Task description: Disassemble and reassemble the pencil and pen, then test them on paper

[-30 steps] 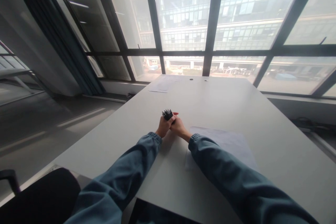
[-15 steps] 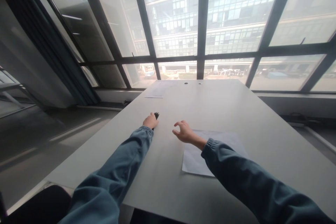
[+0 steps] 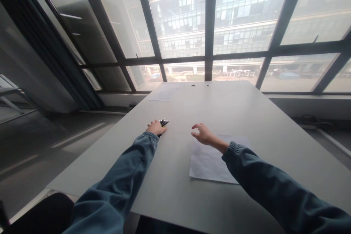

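Note:
My left hand (image 3: 156, 127) is closed around a bunch of dark, thin sticks that look like pens (image 3: 164, 122). Their ends fan out past the fingers toward the far side, and the rest is mostly covered by the hand. Low over the white table, my right hand (image 3: 202, 134) has curled fingers set apart from the thumb, with nothing between them. It is near the far left part of a blank white sheet of paper (image 3: 210, 164), part of which my right forearm hides.
Another sheet of paper (image 3: 160, 96) lies at the far left of the white table (image 3: 170, 175). Two small dark spots sit near the table's far edge. Large windows (image 3: 181, 25) stand beyond, and a dark curtain (image 3: 55, 47) hangs at the left.
My right hand has moved to the right, away from my left hand. The pens in my left hand now spread wider and point more to the right.

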Demonstrator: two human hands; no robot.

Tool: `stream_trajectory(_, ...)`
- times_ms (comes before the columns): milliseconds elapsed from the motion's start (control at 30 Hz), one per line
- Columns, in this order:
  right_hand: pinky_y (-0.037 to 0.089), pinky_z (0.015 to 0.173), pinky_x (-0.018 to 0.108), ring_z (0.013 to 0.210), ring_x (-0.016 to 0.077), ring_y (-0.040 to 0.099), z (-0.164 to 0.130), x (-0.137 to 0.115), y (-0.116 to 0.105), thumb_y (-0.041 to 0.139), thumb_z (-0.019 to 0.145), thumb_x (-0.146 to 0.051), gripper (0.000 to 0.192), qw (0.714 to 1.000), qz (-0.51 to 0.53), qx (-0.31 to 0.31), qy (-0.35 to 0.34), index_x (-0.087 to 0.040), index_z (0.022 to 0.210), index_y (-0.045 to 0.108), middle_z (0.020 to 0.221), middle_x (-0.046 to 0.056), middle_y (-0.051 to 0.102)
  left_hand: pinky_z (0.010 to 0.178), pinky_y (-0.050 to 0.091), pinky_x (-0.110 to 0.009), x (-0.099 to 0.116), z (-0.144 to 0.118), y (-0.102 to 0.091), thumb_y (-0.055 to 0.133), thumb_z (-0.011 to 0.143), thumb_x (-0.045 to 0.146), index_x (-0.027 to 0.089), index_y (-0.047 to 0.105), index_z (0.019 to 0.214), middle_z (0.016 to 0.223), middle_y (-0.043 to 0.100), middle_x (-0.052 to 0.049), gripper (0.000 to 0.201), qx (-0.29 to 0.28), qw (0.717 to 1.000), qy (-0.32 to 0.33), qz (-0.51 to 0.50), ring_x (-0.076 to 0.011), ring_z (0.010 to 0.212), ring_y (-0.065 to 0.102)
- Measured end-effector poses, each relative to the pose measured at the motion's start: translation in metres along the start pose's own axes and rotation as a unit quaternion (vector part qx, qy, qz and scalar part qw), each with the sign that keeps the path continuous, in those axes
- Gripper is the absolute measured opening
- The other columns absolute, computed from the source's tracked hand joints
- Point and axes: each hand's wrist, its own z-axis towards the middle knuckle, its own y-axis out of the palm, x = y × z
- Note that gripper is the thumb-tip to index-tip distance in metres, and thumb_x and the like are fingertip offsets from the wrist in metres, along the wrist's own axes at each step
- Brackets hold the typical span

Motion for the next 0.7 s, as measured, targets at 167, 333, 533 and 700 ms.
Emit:
stream_trajectory(167,0.044,0.098,0.038,0.107,0.0239,0.059,-0.003,0.007,-0.008,0.064,0.085,-0.024,0.027,1.0,-0.002,0.008,-0.008,-0.016,0.11,0.067,0.113,0.013,0.059,0.095,0.041,-0.049,-0.007,-0.025,0.003,0.047,0.085,0.062,0.009,0.052,0.128,0.133,0.051,-0.028,0.068,0.014,1.0,0.006,-0.01,-0.0436,0.124,0.046)
stream_trajectory(333,0.044,0.096,0.037,0.105,0.0229,0.06,-0.005,0.016,-0.011,0.063,0.085,-0.023,0.027,1.0,-0.009,0.008,-0.002,-0.015,0.11,0.067,0.113,0.013,0.06,0.093,0.043,-0.049,-0.002,-0.036,0.0,0.034,0.095,0.048,0.016,0.064,0.118,0.125,0.056,-0.023,0.05,0.073,0.997,0.019,-0.027,-0.0409,0.117,0.051)
stream_trajectory(533,0.045,0.095,0.036,0.102,0.022,0.06,-0.006,0.026,-0.011,0.064,0.084,-0.023,0.028,1.0,-0.004,0.011,0.006,-0.014,0.111,0.067,0.113,0.013,0.06,0.09,0.046,-0.044,-0.007,-0.033,0.002,0.033,0.096,0.037,0.015,0.069,0.112,0.115,0.06,-0.021,0.045,0.106,0.994,0.023,-0.033,-0.0354,0.107,0.058)
stream_trajectory(700,0.046,0.094,0.035,0.104,0.0218,0.06,-0.006,0.03,-0.015,0.064,0.085,-0.023,0.03,1.0,-0.007,0.004,0.018,-0.013,0.113,0.066,0.116,0.014,0.059,0.093,0.046,-0.044,-0.009,-0.031,0.003,0.032,0.095,0.038,0.014,0.063,0.12,0.123,0.058,-0.02,0.046,0.111,0.993,-0.013,-0.037,-0.035,0.115,0.055)
